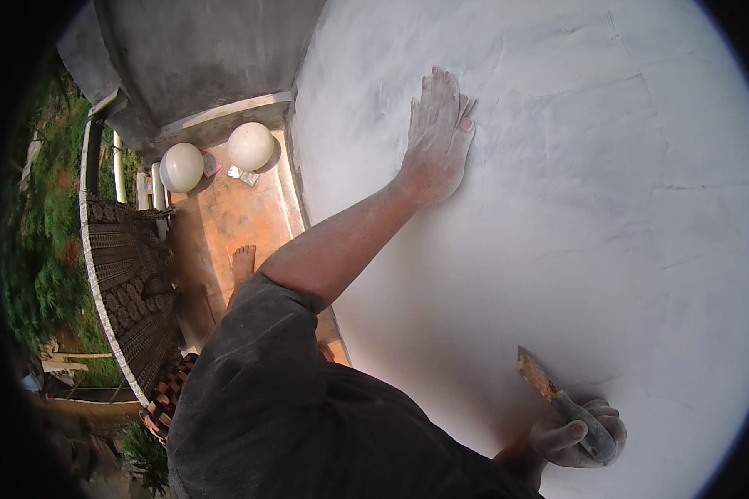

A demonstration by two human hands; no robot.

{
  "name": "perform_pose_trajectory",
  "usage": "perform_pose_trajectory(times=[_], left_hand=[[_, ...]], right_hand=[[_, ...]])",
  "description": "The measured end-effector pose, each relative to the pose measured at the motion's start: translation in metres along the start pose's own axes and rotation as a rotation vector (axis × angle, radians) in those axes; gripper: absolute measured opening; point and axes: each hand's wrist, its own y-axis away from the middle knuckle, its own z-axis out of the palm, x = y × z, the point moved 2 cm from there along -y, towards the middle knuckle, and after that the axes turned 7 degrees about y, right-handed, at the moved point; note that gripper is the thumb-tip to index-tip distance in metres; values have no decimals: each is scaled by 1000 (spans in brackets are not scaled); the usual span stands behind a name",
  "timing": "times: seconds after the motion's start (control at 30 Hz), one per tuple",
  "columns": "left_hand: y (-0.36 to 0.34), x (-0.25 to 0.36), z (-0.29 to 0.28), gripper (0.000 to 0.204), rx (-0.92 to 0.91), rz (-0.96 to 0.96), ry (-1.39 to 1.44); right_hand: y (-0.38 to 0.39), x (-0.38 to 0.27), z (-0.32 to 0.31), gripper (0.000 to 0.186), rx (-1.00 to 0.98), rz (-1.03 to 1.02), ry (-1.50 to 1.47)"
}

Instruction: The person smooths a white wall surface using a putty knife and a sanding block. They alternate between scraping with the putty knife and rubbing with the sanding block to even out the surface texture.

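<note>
My left hand (434, 141), dusted white, presses against the white plastered wall (599, 233), fingers together, with the thin edge of something pale beside the thumb that I cannot make out. Low at the right, the fingers of my right hand (570, 441) are wrapped round the dark handle of a putty knife (539, 376). Its rust-stained blade points up and to the left, in front of the wall. Faint cracks and ridges run across the upper wall.
Two white globes (250, 145) and small packets (243, 176) rest on the orange floor (200, 241) at left, by a grey wall (200, 58). My bare foot stands there. A railing with patterned cloth (125, 283) borders it; greenery lies beyond.
</note>
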Motion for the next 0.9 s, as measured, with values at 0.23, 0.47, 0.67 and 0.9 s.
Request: perform_pose_trajectory(times=[0.23, 0.47, 0.67, 0.9], left_hand=[[127, 50, 33, 68, -245, 180, 98], [-54, 27, -3, 66, 22, 177, 23], [98, 26, 31, 69, -216, 164, -56], [-68, 10, -13, 68, 52, 100, 50]], right_hand=[[1, 2, -1, 49, 60, 2, -2], [7, 6, -4, 41, 41, 21, -30], [11, 10, -12, 22, -29, 12, -41], [4, 2, -2, 45, 50, 240, -290]])
